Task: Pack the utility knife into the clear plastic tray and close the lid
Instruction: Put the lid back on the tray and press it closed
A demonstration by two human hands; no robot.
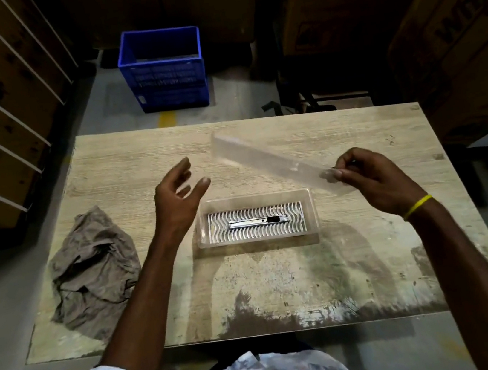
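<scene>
A crumpled grey rag (95, 274) lies at the left edge of the table (126, 157), well apart from the work. Next comes the left hand (175, 197), raised above the table just left of the tray (256, 222); its fingers are spread and curled loosely, holding nothing, the palm turned toward the lid. The tray sits flat near the table's middle, open on top, and the knife (259, 221) lies lengthwise on its ribbed floor, so the packing part looks done. Above and to the right, the clear lid (267, 158) hangs in the air, slanting from its far left end down to its near right end, clear of the tray's rim. The right hand (370, 176) pinches that near right end between thumb and fingertips, carrying the lid alone. Beyond the table, a blue crate (162, 67) stands on the floor.

The step in hand seems to be the closing: 1 hand has the lid, the other looks ready to take its free end. The next move probably calls for the left hand to catch the far end, then both to turn the lid level, line its 4 edges up over the tray's rim and press down evenly. The lid is thin and likely flexes, so a 1-ended grip may let it twist or seat crooked.
</scene>
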